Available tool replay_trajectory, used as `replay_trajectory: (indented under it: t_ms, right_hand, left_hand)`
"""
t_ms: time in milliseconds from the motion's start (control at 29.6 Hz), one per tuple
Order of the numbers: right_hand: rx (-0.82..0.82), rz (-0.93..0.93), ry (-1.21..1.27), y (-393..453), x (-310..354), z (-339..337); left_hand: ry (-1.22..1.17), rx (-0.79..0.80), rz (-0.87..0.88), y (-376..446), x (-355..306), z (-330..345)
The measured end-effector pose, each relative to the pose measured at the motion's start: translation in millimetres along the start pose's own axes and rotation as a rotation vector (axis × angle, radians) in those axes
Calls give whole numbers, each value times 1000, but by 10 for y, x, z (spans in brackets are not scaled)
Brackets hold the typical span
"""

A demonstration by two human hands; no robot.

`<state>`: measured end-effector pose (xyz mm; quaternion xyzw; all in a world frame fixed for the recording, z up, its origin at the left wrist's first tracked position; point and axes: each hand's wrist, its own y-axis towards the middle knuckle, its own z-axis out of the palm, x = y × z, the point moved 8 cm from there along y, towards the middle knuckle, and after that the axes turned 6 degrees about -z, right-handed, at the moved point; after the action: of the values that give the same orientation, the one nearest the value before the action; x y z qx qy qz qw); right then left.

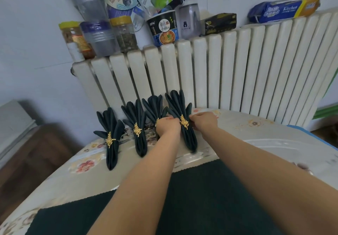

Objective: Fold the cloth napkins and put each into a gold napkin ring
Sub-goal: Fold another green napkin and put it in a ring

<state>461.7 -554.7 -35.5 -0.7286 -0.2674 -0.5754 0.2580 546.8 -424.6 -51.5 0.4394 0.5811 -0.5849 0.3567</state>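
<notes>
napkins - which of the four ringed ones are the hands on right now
The rightmost napkin, tallest of the row. The left hand and right hand flank its gold ring; the other three lie to its left.

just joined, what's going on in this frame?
A person is setting the fourth napkin into a row on the table, in front of a white radiator. The left hand and right hand hold it on either side of its gold ring. Three other dark napkins stand to its left; two show their gold rings, and the left hand mostly hides the third's ring. A flat dark cloth lies nearer the camera, still unfolded.
</notes>
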Motion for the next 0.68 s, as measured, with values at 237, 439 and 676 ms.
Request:
replay_trajectory:
  t_ms: [237,439,676]
  right_hand:
    - [-56,-33,-181,376,-9,153]
    - [-64,-84,-202,408,-32,184]
    - [-26,-173,-290,49,64,78]
  left_hand:
    - [249,-176,211,41,-327,-41]
    - [387,-151,217,38,-317,49]
    - [537,-143,311,-290,-316,-63]
